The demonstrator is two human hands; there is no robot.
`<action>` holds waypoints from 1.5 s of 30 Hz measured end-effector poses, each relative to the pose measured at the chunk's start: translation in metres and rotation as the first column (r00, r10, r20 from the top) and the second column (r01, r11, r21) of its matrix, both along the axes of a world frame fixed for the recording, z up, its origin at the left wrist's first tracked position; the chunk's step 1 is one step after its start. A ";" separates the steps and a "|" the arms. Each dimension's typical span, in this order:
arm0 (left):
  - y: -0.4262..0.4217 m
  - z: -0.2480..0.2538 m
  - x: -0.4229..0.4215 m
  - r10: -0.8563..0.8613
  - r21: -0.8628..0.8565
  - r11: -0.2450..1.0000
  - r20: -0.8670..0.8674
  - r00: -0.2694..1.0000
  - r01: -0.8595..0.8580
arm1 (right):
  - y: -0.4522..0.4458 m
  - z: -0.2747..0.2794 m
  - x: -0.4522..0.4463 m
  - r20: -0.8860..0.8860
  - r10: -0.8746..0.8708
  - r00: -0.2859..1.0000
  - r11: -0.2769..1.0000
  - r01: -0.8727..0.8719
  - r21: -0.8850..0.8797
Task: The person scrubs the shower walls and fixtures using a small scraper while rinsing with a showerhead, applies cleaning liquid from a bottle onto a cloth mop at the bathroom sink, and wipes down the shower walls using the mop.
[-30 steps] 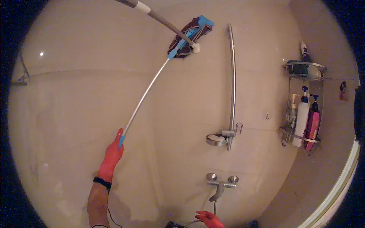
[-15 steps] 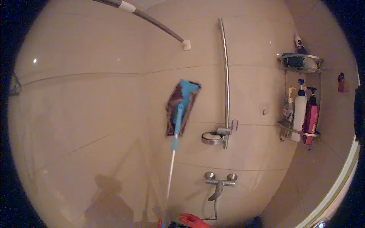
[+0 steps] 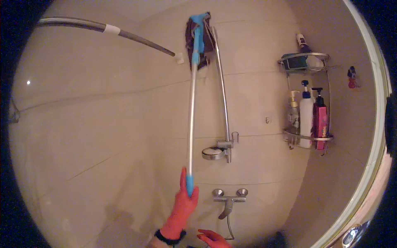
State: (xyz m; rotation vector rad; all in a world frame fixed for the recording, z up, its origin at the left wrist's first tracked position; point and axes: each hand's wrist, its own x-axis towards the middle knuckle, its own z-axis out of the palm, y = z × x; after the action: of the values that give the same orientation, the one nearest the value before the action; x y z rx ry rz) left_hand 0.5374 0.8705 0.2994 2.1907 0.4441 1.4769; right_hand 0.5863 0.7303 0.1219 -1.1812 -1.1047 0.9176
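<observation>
so, looks mid-pass; can't tell how much wall (image 3: 256, 99) is done or left. mop (image 3: 191, 120) near upright, head high beside the metal rail (image 3: 223, 95). pad (image 3: 208, 39) dark, rumpled, a bit blurred. left hand (image 3: 180, 208) wrapped round blue grip (image 3: 190, 186); right hand (image 3: 213, 239) low, fingers loosely spread, nothing visible in it.

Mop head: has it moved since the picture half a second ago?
Yes. The mop head has moved up: it was beside the lower half of the vertical shower rail, and is now at the rail's top end.
</observation>
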 end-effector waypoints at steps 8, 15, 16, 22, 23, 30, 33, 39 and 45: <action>0.034 0.120 0.021 0.153 0.077 0.986 -0.106 0.982 -0.146 | -0.059 0.035 0.011 -0.136 -0.106 0.985 0.985 0.123 0.119; 0.031 0.000 0.015 0.241 0.004 0.970 -0.163 0.957 -0.243 | -0.092 0.036 0.006 -0.025 -0.173 0.985 0.984 0.174 0.032; 0.038 0.004 0.012 0.240 0.006 0.970 -0.161 0.957 -0.243 | -0.096 0.027 0.008 -0.107 -0.158 0.982 0.982 0.167 0.090; 0.053 0.125 -0.005 0.295 0.227 0.940 -0.178 0.939 -0.253 | -0.107 0.020 0.033 0.035 -0.061 0.998 0.991 0.057 0.121; 0.053 0.141 0.000 0.301 0.228 0.939 -0.182 0.936 -0.258 | -0.108 0.032 0.032 0.012 -0.053 0.999 0.999 0.053 0.003; 0.000 0.114 0.076 0.081 0.111 0.992 -0.168 0.982 -0.063 | -0.042 0.105 0.088 0.093 -0.297 0.950 0.925 0.261 0.277; -0.041 0.083 0.091 0.037 0.013 0.999 -0.185 0.982 -0.035 | -0.004 0.198 0.136 0.140 -0.604 0.784 0.646 0.379 0.663; -0.106 0.028 0.098 -0.098 -0.116 0.990 -0.101 0.990 0.086 | 0.012 0.282 0.162 0.291 -0.652 0.700 0.625 0.279 0.730; -0.121 -0.002 0.096 -0.232 -0.195 0.957 -0.059 0.971 0.217 | 0.000 0.274 0.126 0.228 -0.476 0.850 0.708 0.216 0.672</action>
State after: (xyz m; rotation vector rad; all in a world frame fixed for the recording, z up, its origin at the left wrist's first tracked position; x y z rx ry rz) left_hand 0.6330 0.7497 0.2973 2.0800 0.3328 1.1798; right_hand 0.7121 0.7306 0.3956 -0.9637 -1.2980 -0.0327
